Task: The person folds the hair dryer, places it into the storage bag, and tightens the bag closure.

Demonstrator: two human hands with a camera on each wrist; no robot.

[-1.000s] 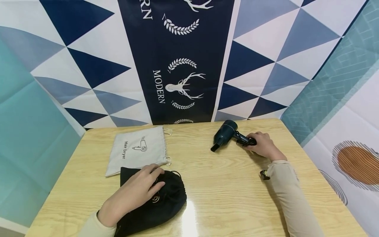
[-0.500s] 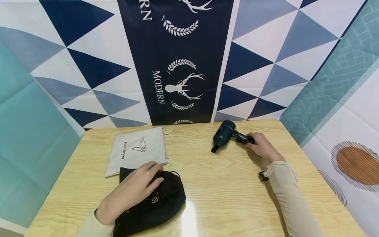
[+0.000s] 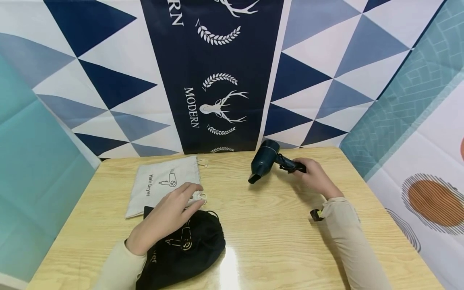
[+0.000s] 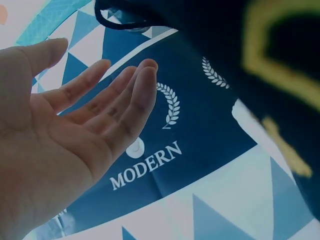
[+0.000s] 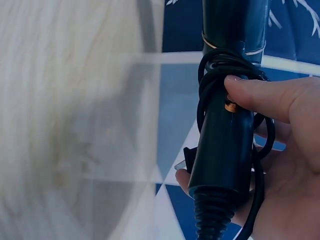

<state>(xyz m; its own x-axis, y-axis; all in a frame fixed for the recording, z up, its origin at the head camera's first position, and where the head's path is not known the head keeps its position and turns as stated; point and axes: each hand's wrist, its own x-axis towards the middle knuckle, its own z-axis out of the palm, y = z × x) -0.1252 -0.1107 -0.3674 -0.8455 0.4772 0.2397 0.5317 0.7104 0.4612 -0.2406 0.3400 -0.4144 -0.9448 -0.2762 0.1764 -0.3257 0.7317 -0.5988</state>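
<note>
A dark hair dryer (image 3: 264,158) with its cord wound round the handle (image 5: 222,145) is at the back right of the table. My right hand (image 3: 314,177) grips that handle; in the right wrist view the thumb lies along it and fingers curl behind. The nozzle points toward the front left. My left hand (image 3: 170,213) hovers above a black drawstring pouch (image 3: 192,249) with a gold dryer print, its fingers relaxed and holding nothing. Behind it lies a pale grey drawstring bag (image 3: 163,181) marked "Hair Dryer", partly covered by my left fingers.
The wooden table (image 3: 268,241) ends at a patterned blue and white wall covering (image 3: 308,72) just behind the dryer. A small black strap piece (image 3: 316,215) hangs by the right cuff. Teal covering (image 3: 40,181) stands on the left.
My right hand has lifted the hair dryer slightly and moved it left. My left hand has risen off the black pouch, uncovering more of its gold print.
</note>
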